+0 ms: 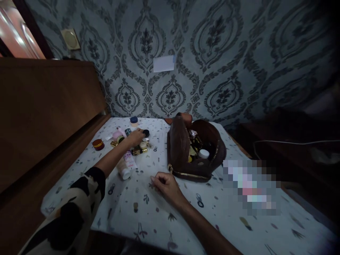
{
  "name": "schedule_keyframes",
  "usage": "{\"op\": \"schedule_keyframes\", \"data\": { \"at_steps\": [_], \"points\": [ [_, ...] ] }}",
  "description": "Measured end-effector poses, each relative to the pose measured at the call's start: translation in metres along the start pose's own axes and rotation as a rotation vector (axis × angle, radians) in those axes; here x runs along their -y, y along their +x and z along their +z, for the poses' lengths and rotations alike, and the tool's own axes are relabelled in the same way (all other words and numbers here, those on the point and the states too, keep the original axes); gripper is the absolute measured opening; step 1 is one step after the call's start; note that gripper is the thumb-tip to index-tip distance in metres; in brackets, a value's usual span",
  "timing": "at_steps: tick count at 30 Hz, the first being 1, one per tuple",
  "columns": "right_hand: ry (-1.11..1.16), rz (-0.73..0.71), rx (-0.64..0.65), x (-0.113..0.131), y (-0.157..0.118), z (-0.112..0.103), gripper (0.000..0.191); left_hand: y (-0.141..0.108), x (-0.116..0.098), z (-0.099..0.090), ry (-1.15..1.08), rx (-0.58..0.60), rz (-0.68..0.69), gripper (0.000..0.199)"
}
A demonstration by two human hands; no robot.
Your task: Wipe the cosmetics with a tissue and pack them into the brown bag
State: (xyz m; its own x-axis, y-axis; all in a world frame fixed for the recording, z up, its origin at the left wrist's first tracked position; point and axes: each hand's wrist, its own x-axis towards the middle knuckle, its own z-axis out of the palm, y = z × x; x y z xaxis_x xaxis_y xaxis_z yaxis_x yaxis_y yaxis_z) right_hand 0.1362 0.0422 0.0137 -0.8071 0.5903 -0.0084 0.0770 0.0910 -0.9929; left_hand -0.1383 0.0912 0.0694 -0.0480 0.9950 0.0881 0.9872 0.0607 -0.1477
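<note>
My left hand [136, 138] reaches over a cluster of cosmetics on the cloth. Its bent fingers close at the edge of a small round black container [146, 133]; the fingertips are partly hidden. Close around it lie a gold tube [139, 151], a pink-and-white tube [130, 160], a beige tube with a white cap [123, 169] and several small items. My right hand [166, 187] rests low over the cloth with curled fingers, thumb near forefinger, nothing visible in them. Beyond it stands an unzipped brown bag [179, 145] with a white-lidded jar [203, 153] and other items inside.
A patterned white cloth [148, 216] covers the surface. A blue-lidded jar [134, 122] stands at the back, and a red jar with a gold band [98, 144] at the left. Wooden furniture [47, 117] borders the left side. A blurred-out patch [251, 187] lies right.
</note>
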Motion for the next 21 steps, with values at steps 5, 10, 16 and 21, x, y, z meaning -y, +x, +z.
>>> {"op": "schedule_keyframes", "data": {
  "at_steps": [5, 10, 16, 21],
  "points": [
    [0.013, -0.005, -0.013, -0.002, 0.002, -0.001, 0.053, -0.006, -0.009, -0.023, -0.001, 0.006, -0.039, 0.027],
    [0.084, -0.033, -0.015, -0.001, 0.002, -0.002, 0.052, -0.035, -0.020, -0.057, -0.073, -0.072, -0.108, 0.029],
    [0.256, -0.110, -0.103, -0.001, 0.002, -0.001, 0.063, -0.092, -0.073, -0.052, -0.466, -0.147, -0.093, 0.019],
    [0.276, -0.101, -0.094, -0.006, 0.004, 0.002, 0.074, -0.116, -0.112, -0.029, -0.819, -0.186, -0.047, 0.010]
  ]
}}
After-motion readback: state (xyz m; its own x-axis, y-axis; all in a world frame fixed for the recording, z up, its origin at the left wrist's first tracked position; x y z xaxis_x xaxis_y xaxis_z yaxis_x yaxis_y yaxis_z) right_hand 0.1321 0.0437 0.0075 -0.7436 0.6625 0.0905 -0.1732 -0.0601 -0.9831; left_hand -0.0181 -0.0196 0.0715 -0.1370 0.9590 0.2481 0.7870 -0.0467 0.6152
